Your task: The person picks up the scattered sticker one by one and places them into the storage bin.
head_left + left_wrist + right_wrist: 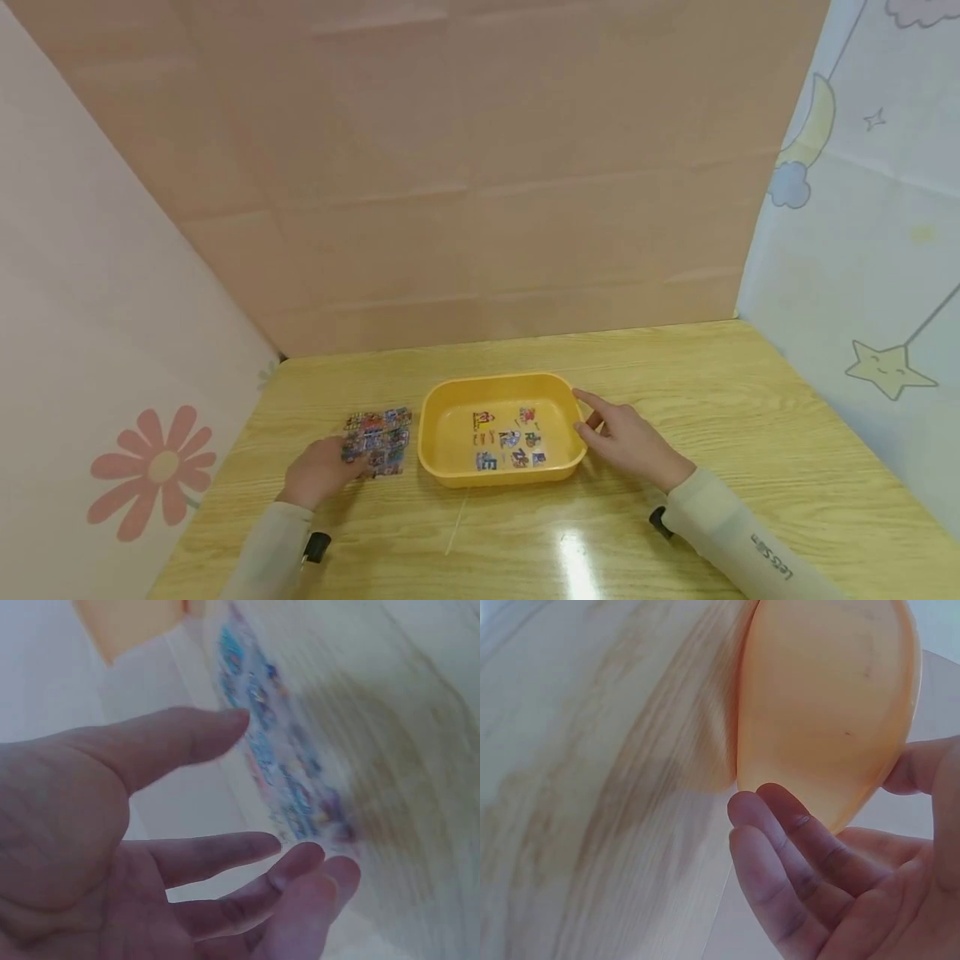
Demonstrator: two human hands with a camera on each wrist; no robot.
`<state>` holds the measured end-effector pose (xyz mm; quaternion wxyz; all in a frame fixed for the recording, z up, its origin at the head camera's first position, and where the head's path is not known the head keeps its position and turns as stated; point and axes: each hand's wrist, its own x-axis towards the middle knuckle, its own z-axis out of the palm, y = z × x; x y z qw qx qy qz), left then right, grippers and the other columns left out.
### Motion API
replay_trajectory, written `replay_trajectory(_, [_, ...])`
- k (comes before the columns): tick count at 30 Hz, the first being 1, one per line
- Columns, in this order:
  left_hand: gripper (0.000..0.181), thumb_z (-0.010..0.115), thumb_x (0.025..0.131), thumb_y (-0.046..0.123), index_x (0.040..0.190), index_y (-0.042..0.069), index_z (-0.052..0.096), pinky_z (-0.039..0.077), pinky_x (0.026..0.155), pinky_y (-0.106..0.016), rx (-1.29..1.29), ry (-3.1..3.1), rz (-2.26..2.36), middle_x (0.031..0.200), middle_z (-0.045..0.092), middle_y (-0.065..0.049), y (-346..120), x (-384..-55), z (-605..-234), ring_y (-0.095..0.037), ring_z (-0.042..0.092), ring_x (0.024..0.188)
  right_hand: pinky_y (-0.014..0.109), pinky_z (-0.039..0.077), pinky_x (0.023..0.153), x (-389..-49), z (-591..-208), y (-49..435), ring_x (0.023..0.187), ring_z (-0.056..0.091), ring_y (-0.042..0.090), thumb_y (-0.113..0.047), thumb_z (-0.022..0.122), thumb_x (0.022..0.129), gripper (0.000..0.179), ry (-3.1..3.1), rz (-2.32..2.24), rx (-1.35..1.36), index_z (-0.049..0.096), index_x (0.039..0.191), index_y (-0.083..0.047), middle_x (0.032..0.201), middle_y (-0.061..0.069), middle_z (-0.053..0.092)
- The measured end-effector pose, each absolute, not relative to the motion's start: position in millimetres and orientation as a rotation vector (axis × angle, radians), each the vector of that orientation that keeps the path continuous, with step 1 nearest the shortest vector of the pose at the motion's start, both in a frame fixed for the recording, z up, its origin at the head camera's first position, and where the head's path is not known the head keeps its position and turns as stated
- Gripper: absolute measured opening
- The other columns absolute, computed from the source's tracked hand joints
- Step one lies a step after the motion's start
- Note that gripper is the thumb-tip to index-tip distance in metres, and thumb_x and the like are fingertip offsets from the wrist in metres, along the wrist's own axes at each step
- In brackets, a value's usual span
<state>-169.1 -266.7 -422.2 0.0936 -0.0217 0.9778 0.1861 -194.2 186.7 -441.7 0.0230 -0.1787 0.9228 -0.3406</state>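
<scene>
A yellow plastic tub (pixel 450 478) stands mid-table, with small colourful cartoon and letter stickers (pixel 517 448) on its floor. My right hand (pixel 624 437) touches the tub's right end, thumb and index finger spread along the rim. In the right wrist view, the other fingers (pixel 769 866) are loosely bent beside the tub's outer wall (pixel 825 705). Left of the tub lies a clear sheet crowded with colourful stickers (pixel 384 433). My left hand (pixel 321 473) is at its left edge, thumb and fingers apart in the left wrist view; whether the fingertips touch the sheet, I cannot tell.
The wood-grain table (pixel 675 379) runs back to a tan paper wall (pixel 465 250). Decorated white panels rise on both sides, a pink flower (pixel 161 468) on the left and a star (pixel 891 369) on the right. A thin pale strip (pixel 457 521) lies before the tub.
</scene>
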Motion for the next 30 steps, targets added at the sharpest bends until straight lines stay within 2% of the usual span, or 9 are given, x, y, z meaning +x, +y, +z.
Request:
replay_trajectory(2, [0.069,0.07,0.091,0.037,0.131,-0.017,0.053,0.054,0.081,-0.054,-0.066,2.895,0.527,0.118,0.064,-0.032,-269,-171,-426,-0.044,0.065,0.102,0.026,0.048,0.06,-194,-442,187,0.067,0.058,0.009,-0.027,0.059,0.101,0.058,2.856,-1.057,-0.544,0.041,0.151,-0.004,0.089,0.0,0.067])
replay_trajectory(4, [0.074,0.068,0.092,0.039,0.137,-0.017,0.047,0.048,0.091,-0.062,-0.074,2.889,0.51,0.132,0.054,-0.037,-270,-174,-429,-0.053,0.054,0.118,0.026,0.048,0.059,-194,-443,187,0.066,0.058,0.009,-0.027,0.059,0.101,0.058,2.854,-1.064,-0.54,0.041,0.151,-0.005,0.089,0.0,0.067])
replay_trajectory(6, [0.075,0.067,0.092,0.039,0.14,-0.015,0.045,0.046,0.093,-0.064,-0.09,2.888,0.515,0.135,0.052,-0.038,-271,-176,-432,-0.055,0.051,0.122,0.026,0.048,0.059,-194,-444,188,0.066,0.057,0.009,-0.027,0.059,0.1,0.058,2.853,-1.07,-0.541,0.042,0.151,-0.005,0.089,0.0,0.067])
replay_trajectory(20, [0.08,0.069,0.09,0.043,0.142,-0.012,0.045,0.048,0.09,-0.063,-0.134,2.886,0.511,0.135,0.052,-0.037,-277,-186,-439,-0.054,0.055,0.118,0.025,0.048,0.058,-195,-446,187,0.065,0.057,0.007,-0.032,0.059,0.101,0.059,2.86,-1.076,-0.554,0.042,0.151,-0.006,0.089,-0.001,0.067])
replay_trajectory(30, [0.082,0.07,0.089,0.047,0.141,-0.012,0.047,0.049,0.09,-0.063,-0.125,2.893,0.495,0.134,0.054,-0.036,-274,-186,-441,-0.054,0.054,0.119,0.026,0.048,0.057,-195,-446,187,0.063,0.057,0.008,-0.029,0.059,0.101,0.058,2.864,-1.077,-0.541,0.042,0.151,-0.006,0.087,-0.001,0.067])
